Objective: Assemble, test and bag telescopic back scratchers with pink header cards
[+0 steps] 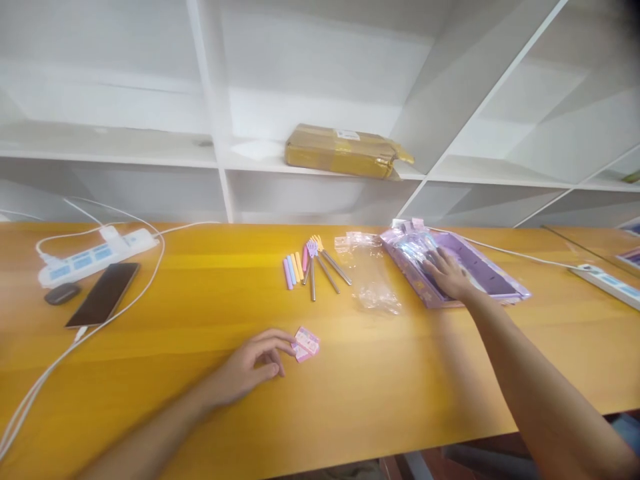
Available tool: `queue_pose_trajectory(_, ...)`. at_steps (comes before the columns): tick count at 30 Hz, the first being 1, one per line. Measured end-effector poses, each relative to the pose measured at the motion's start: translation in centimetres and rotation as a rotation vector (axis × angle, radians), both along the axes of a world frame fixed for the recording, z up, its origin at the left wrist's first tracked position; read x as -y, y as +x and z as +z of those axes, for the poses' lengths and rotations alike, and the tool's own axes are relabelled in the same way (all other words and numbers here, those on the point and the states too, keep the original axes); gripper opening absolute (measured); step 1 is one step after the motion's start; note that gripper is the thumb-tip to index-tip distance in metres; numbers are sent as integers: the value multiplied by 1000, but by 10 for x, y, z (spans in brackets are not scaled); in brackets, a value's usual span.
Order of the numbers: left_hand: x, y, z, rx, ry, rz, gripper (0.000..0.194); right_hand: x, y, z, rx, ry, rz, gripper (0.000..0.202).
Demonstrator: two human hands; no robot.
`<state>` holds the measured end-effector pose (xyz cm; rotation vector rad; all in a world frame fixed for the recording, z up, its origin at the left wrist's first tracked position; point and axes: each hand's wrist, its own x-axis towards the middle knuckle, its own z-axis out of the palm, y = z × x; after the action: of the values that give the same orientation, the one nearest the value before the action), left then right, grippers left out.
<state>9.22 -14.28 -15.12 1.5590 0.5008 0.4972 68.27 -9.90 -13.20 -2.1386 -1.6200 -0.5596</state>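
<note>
My left hand (255, 363) hovers low over the table, fingers loosely stretched and apart, with its fingertips at the edge of small pink printed cards (306, 344). Nothing shows in its grasp. My right hand (450, 273) reaches into a purple box tray (493, 267), fingers spread over clear plastic packaging (413, 247) at the tray's left end. Between the hands lie metal rods with purple and yellow hand-shaped heads, like back scratchers (320, 263). Beside them are several short coloured tubes (294, 269). A clear plastic bag (373, 280) lies left of the tray.
On the left are a white power strip (97, 257), a phone (105, 293) on a white cable and a dark mouse-like object (63, 293). Another power strip (610, 283) sits far right. A taped cardboard box (345, 150) rests on the white shelf (175, 147) behind the table.
</note>
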Motion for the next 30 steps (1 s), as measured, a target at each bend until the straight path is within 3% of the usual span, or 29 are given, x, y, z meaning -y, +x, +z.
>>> queue_pose_trajectory(3, -4, -2, -5, 40, 38, 135, 21, 3, -10, 3, 1, 108, 32, 33)
queue_pose_trajectory(5, -15, -7, -8, 45, 70, 264, 23, 3, -29, 2, -2, 168, 131, 23)
queue_pose_trajectory(9, -50, -26, -11, 10, 178, 744, 18, -4, -85, -14, -122, 421, 460, 21)
queue_pose_trajectory(12, -71, -38, -9, -48, 278, 939, 18, -13, -120, -32, -224, 503, 513, 26)
queue_pose_trajectory(15, -82, -44, -5, -165, 353, 925, 23, -17, -132, -45, -293, 462, 552, 24)
queue_pose_trajectory(18, -101, -36, 1, -331, 397, 801, 23, -20, -127, -48, -378, 472, 526, 24)
queue_pose_trajectory(21, -137, -10, 5, -457, 432, 705, 20, -23, -120, -47, -471, 523, 466, 25)
queue_pose_trajectory(25, -189, 34, 4, -507, 485, 739, 25, -28, -115, -45, -570, 568, 415, 26)
queue_pose_trajectory(27, -203, 49, 1, -523, 515, 708, 26, -29, -113, -45, -596, 559, 412, 26)
queue_pose_trajectory(30, -201, 55, -4, -559, 550, 603, 25, -29, -112, -46, -611, 516, 424, 26)
